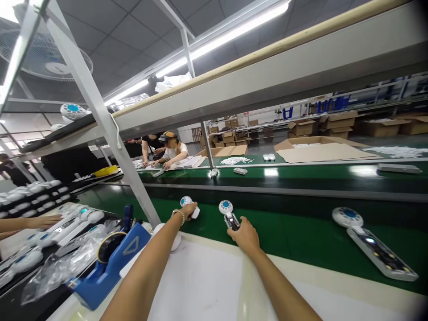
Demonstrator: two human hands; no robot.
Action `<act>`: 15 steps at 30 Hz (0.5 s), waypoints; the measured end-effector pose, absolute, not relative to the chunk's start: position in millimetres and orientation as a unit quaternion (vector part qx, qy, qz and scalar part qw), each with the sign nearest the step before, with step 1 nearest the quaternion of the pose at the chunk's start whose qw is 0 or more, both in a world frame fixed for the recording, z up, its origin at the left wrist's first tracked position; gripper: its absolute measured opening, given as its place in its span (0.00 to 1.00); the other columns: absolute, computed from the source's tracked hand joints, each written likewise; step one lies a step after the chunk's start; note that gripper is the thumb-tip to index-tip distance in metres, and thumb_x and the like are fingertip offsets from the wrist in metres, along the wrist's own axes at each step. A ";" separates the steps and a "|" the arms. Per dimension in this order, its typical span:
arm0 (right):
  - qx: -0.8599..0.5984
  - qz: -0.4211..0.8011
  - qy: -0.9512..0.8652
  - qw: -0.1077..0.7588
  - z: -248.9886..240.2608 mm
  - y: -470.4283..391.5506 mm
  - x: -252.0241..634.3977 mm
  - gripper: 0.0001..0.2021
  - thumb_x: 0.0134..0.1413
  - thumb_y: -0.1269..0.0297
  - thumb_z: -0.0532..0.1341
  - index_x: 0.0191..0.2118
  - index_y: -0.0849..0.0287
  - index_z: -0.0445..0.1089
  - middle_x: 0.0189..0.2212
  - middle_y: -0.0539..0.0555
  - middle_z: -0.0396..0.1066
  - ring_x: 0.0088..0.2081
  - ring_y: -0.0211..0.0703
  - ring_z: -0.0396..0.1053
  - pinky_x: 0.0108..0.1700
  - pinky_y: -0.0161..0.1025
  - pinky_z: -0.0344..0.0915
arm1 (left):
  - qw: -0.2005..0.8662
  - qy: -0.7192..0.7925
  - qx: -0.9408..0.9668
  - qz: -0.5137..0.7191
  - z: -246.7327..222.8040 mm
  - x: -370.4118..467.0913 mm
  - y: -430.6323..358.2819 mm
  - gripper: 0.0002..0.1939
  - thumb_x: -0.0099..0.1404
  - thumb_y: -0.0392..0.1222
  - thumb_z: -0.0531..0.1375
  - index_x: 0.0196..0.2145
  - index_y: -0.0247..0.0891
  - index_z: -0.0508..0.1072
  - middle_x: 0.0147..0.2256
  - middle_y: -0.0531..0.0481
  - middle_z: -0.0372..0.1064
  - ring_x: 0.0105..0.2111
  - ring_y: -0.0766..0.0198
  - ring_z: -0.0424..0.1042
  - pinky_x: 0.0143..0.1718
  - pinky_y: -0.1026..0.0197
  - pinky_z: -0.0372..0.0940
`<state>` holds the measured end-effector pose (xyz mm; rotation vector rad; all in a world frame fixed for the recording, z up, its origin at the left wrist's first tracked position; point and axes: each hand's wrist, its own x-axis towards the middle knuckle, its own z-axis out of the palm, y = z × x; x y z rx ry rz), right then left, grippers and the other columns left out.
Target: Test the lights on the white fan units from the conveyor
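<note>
My left hand has its fingers closed round the handle of a white device with a round, blue-centred head, over the green conveyor belt. To its right, my right hand grips the handle of a second white device, whose open handle shows its dark inner parts. Farther right on the belt lies a third device, its handle open and a small light glowing inside. A white work surface spreads below my forearms.
A blue tape dispenser stands left of my left arm, by a clear plastic bag and rows of white devices. Another person's hand reaches in there. A slanting metal post and overhead shelf frame the space. Co-workers sit across the belt.
</note>
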<state>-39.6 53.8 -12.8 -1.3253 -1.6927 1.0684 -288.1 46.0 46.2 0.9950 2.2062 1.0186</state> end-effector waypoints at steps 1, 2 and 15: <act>-0.497 0.448 -0.645 0.368 -13.1 54.9 -38.6 0.24 0.36 0.60 0.63 0.43 0.62 0.64 0.31 0.59 0.69 0.38 0.58 0.67 0.39 0.47 0.60 | 0.289 0.801 0.349 0.391 46.8 -282.6 47.8 0.15 0.64 0.44 0.54 0.45 0.33 0.65 0.42 0.45 0.64 0.37 0.60 0.68 0.36 0.55 0.66; -0.477 0.485 -0.631 0.373 -13.1 55.7 -37.1 0.22 0.37 0.58 0.62 0.42 0.61 0.64 0.28 0.57 0.69 0.36 0.55 0.68 0.37 0.45 0.60 | 0.325 0.788 0.330 0.405 47.2 -275.6 49.3 0.15 0.64 0.45 0.54 0.45 0.33 0.65 0.41 0.46 0.64 0.37 0.60 0.67 0.36 0.55 0.66; -0.245 0.744 -0.461 0.417 4.4 27.9 57.0 0.21 0.36 0.62 0.68 0.40 0.58 0.65 0.29 0.48 0.68 0.30 0.37 0.65 0.34 0.34 0.62 | 0.591 0.477 0.342 0.553 24.3 -127.6 17.4 0.14 0.52 0.38 0.64 0.33 0.34 0.64 0.26 0.53 0.63 0.26 0.69 0.66 0.30 0.66 0.65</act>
